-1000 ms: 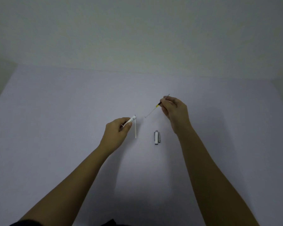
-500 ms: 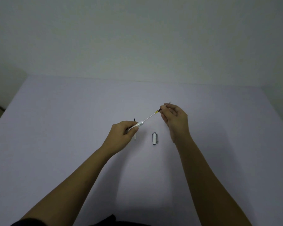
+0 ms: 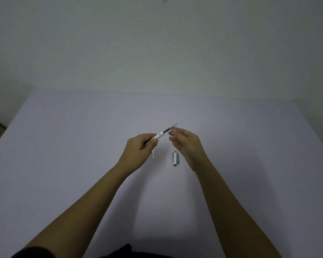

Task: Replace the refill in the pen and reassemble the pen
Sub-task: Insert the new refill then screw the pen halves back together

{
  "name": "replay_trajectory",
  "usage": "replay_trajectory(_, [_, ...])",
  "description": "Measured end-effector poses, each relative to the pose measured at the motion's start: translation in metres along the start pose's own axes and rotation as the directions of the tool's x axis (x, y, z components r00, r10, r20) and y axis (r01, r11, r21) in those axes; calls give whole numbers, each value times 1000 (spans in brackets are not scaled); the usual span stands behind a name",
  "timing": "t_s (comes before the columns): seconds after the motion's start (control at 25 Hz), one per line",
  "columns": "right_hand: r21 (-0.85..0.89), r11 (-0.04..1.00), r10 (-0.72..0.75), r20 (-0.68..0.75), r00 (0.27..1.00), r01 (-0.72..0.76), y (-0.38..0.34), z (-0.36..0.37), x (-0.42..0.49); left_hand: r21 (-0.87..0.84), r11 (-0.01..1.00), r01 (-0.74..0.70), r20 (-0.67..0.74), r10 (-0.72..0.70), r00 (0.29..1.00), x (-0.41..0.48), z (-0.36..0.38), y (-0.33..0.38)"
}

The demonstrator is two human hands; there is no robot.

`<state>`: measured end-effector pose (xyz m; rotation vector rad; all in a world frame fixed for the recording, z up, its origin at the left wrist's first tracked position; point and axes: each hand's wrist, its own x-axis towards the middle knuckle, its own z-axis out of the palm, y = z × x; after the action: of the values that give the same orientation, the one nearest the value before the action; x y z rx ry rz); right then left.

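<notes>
The pen barrel (image 3: 158,137) sits pinched in the closed left hand (image 3: 138,151), tilted so its open end points toward 2 o'clock. A refill (image 3: 168,129) sticks out of that end, dark near the barrel and thin at its tip, mostly inside. The right hand (image 3: 186,144) is just beside the refill's tip at 4 o'clock from it, fingers loosely spread and gripping nothing; whether a fingertip touches the refill cannot be told. On the table (image 3: 63,146), the pen cap (image 3: 175,158) lies at 6 o'clock from the refill, between the wrists. A second white refill (image 3: 153,155) lies partly hidden under the left hand.
</notes>
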<state>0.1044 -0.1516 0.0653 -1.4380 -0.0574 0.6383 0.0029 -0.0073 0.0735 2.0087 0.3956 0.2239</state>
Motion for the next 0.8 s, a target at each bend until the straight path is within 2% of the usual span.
replay_trajectory(0.08, [29,998,52,-91,994,-50,10,-11,12,-18,1000,18,-15,-19,1000,3,-3,-3])
replay_trajectory(0.12, [-33,997,61,-150,987,-67,18,-17,18,-21,1000,22,-20,-22,1000,5,-4,-4])
replay_trajectory(0.16, [-156,984,51,-208,977,-85,29,-23,25,-24,999,23,-23,-23,999,7,-5,-6])
replay_trajectory(0.24, [-452,884,-12,-281,960,-122,51,-34,35,-35,999,26,-32,-27,999,12,-7,-8])
replay_trajectory(0.36, [-703,699,-57,-241,969,-134,74,-43,46,-46,998,43,-45,-45,998,19,-10,-12])
replay_trajectory(0.56, [-788,592,-19,-223,975,-169,92,-45,59,-58,995,78,-43,-81,996,22,-6,-22])
replay_trajectory(0.8, [-789,594,-3,-198,980,-158,98,-51,62,-56,994,96,-31,-98,995,26,-1,-28])
